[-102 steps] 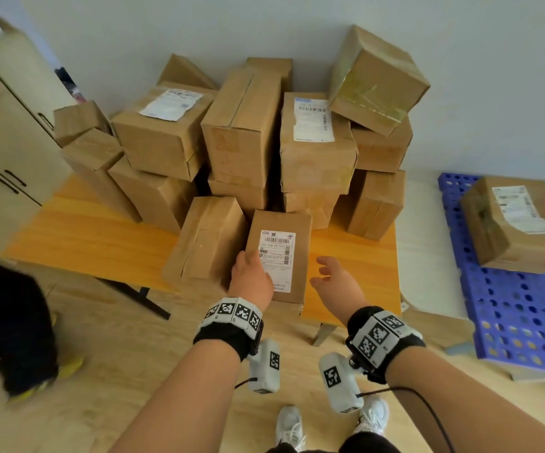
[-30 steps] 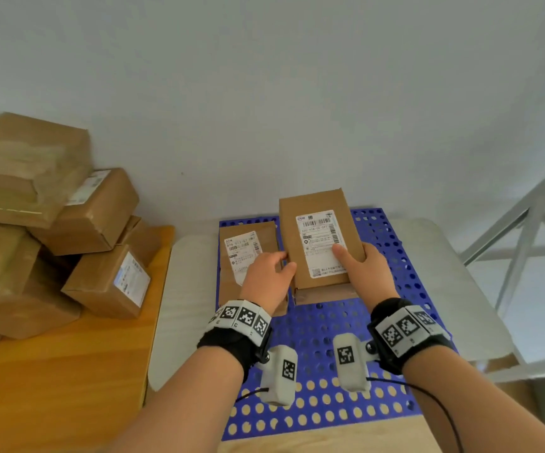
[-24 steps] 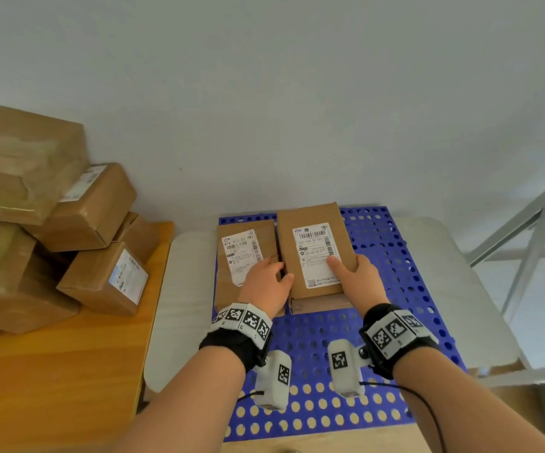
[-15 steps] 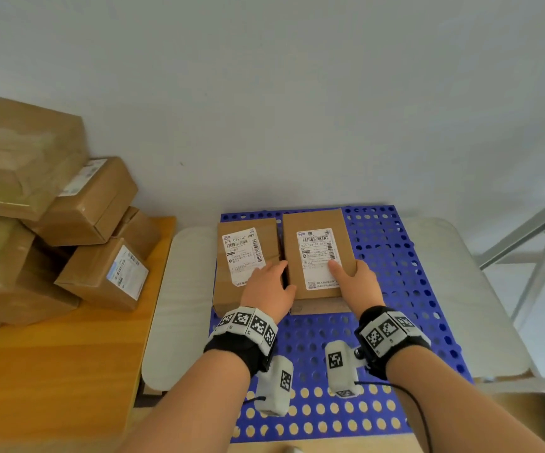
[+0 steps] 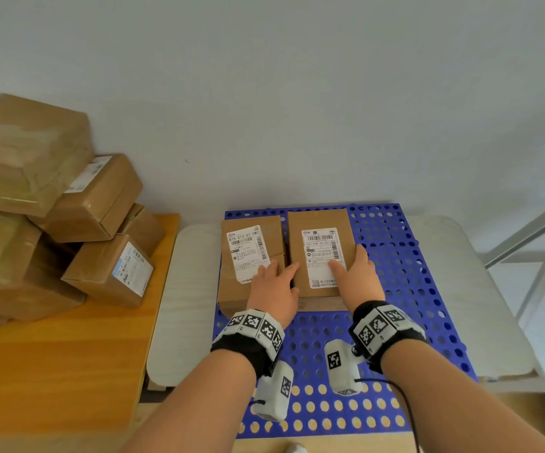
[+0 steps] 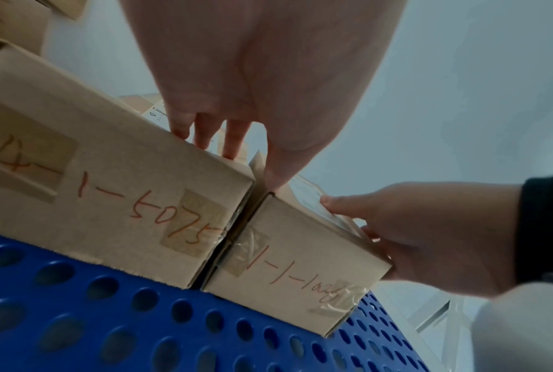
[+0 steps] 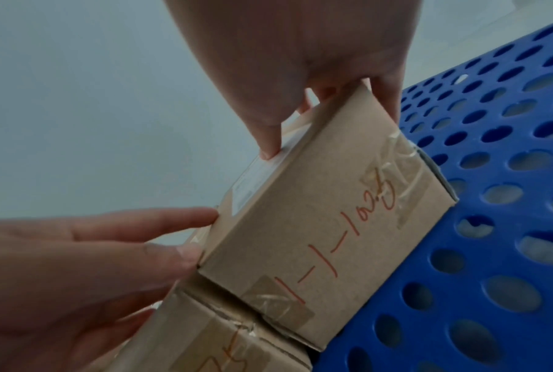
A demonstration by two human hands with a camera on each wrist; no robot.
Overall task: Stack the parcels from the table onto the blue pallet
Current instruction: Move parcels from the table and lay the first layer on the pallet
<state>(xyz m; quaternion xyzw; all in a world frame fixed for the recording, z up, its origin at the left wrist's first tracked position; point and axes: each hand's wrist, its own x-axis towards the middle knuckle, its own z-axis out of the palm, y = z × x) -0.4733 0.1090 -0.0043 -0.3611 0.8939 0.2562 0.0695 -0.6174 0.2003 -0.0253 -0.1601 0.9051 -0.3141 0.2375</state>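
The blue pallet (image 5: 408, 289) is a flat plastic sheet full of round holes, lying over a pale board (image 5: 183, 305) next to an orange wooden table (image 5: 68, 361). On that table a heap of brown cardboard parcels (image 5: 26, 207) leans against the wall, some with white shipping labels.

Two brown parcels lie side by side at the far left of the pallet, touching or nearly so. The left parcel (image 5: 248, 256) sits flat, and its white label reads "876 C12-07 HW2". The left wrist view shows red handwriting on its near end, reading roughly "1-5075". The right parcel (image 5: 320, 253) carries a label with a barcode and "220-Y38-00-097"; its near end, patched with clear tape, has red writing beginning "1-1-".

The right hand (image 5: 359, 276) grasps the right parcel at its near right corner, thumb on the label and fingers down the right side. The left hand (image 5: 274, 286) lies loose and released, its straight fingers resting on top of the left parcel, its thumb against the right parcel's near left corner. Both wrists wear bands with black-and-white square markers.
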